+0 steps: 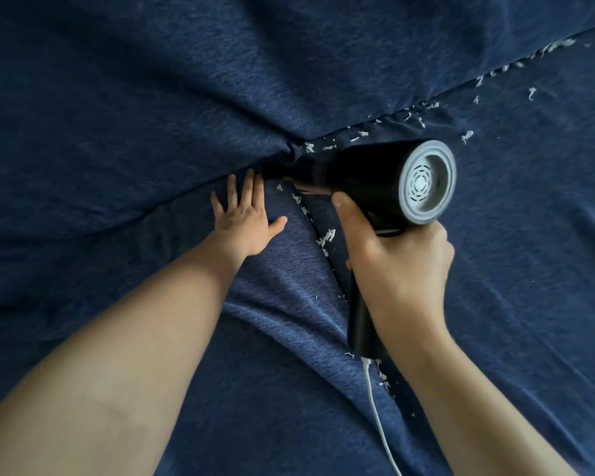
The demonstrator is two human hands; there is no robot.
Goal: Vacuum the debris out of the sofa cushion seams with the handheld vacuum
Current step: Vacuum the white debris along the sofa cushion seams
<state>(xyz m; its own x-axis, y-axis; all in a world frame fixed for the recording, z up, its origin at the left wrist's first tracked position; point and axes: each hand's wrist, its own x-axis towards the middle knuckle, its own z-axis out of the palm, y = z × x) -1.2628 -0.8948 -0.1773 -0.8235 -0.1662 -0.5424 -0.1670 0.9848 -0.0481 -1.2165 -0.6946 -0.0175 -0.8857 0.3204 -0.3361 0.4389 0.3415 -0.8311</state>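
Observation:
A black handheld vacuum (368, 180) with a grey vented rear cap lies pointing left, its nozzle pushed into the dark gap where the blue sofa cushion seams (282, 166) meet. My right hand (395, 266) grips its handle from above. My left hand (244, 214) lies flat with fingers spread on the seat cushion, just left of the nozzle, fingertips at the gap. White paper-like debris (325, 238) dots the seam running toward me, and more debris (426, 106) lines the seam going up to the right.
A white cord (378, 417) hangs from the bottom of the vacuum handle and runs down out of view. Blue sofa fabric (117, 97) fills the whole view, wrinkled around the seam junction.

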